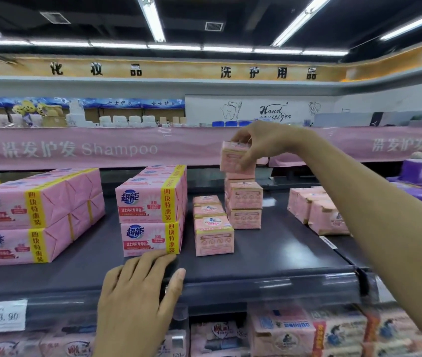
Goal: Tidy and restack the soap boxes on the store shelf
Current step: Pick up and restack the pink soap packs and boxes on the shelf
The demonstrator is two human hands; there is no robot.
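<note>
Flat on the front lip of the dark shelf [269, 256], at the bottom centre of the frame, lies the left hand [137, 287]. Its fingers are straight and spread and it holds nothing. The fingertips reach the foot of the four-bar soap packs [150, 212], though actual contact is unclear.

Higher, right of centre, the right hand [264, 143] grips a small pink soap box [234, 161] from above, fingers curled over its top and far side and the thumb pressed on the front face. The box sits slightly tilted at the top of a narrow stack of like boxes [244, 204]. I cannot tell whether it rests on the box beneath or hangs just above it.

A lower row of the same boxes [212, 228] stands just left of the stack, and another group [318, 210] lies to the right, partly behind the forearm.

The box looks like thin card or paper wrap around a solid bar. It is probably light enough for one hand, stiff across its faces, soft at the corners and perhaps a little slick. A top pinch across the short sides suits it, with firm but not crushing pressure.

The stack is tall for its footprint. A crooked landing or a sideways nudge could likely topple it, so squaring the edges before letting go seems wise.
</note>
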